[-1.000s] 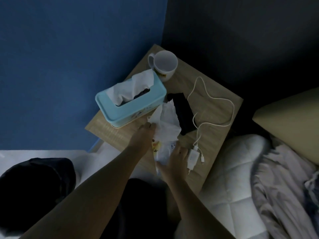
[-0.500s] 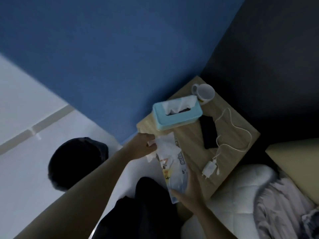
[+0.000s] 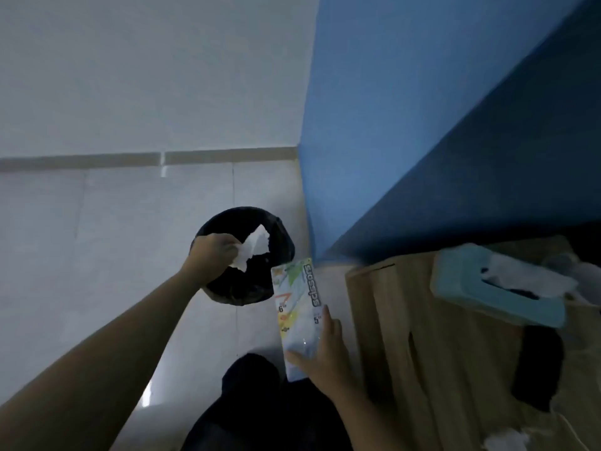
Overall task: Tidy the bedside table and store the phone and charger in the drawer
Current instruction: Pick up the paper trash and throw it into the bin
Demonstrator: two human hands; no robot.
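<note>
My left hand (image 3: 213,253) holds a crumpled white tissue (image 3: 253,252) over the open mouth of a black waste bin (image 3: 282,247) on the floor. My right hand (image 3: 323,351) grips a flat scissors package (image 3: 297,307) by its lower end, between the bin and the wooden bedside table (image 3: 439,346). On the table lie the dark phone (image 3: 538,366), the white charger cable (image 3: 567,428) at the lower right, and a light blue tissue box (image 3: 481,292). The charger plug (image 3: 504,441) shows blurred at the bottom edge.
The bin stands on pale floor tiles (image 3: 113,222) close to the blue wall's corner (image 3: 374,157). A dark handle cut-out (image 3: 412,348) shows on the table's side face. My dark-clothed knee (image 3: 260,405) is at the bottom centre.
The view swung left from the table to the floor. My left hand carried the tissue off the table to above the bin; my right hand brought the scissors package off the table towards the bin.
</note>
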